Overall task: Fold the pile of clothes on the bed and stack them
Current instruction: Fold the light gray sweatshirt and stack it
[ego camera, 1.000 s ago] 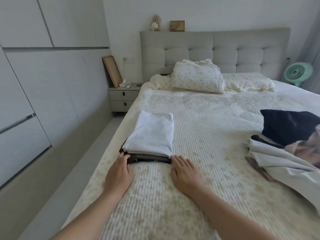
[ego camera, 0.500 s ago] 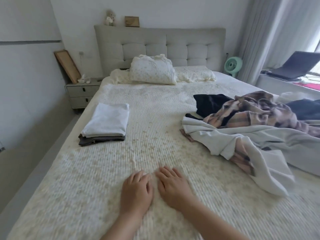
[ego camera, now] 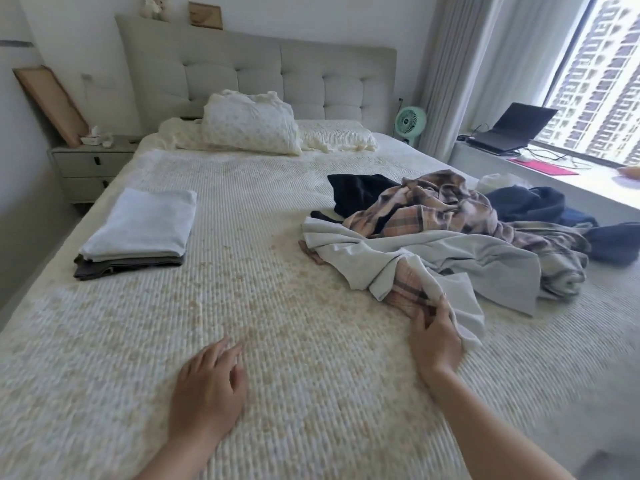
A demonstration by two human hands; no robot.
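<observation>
A folded stack (ego camera: 138, 230), a white garment on a dark one, lies at the bed's left side. An unfolded pile (ego camera: 450, 233) of light grey, plaid, black and navy clothes sprawls over the right half of the bed (ego camera: 242, 306). My right hand (ego camera: 434, 341) reaches the pile's near corner, fingers on the pink plaid garment (ego camera: 407, 292) and the light grey cloth (ego camera: 460, 299); whether they grip it I cannot tell. My left hand (ego camera: 207, 393) hovers over or rests on the cream bedspread in front of me, fingers loose, holding nothing.
Pillows (ego camera: 249, 128) lie against the grey headboard (ego camera: 256, 74). A nightstand (ego camera: 86, 168) stands at the far left, a green fan (ego camera: 410, 121) at the far right. A laptop (ego camera: 512, 129) sits on the window ledge beyond the bed's right edge.
The view swung right from the folded stack to the pile. Both hands left the stack; my right hand moved right onto the pile's near corner, my left stayed over the bedspread.
</observation>
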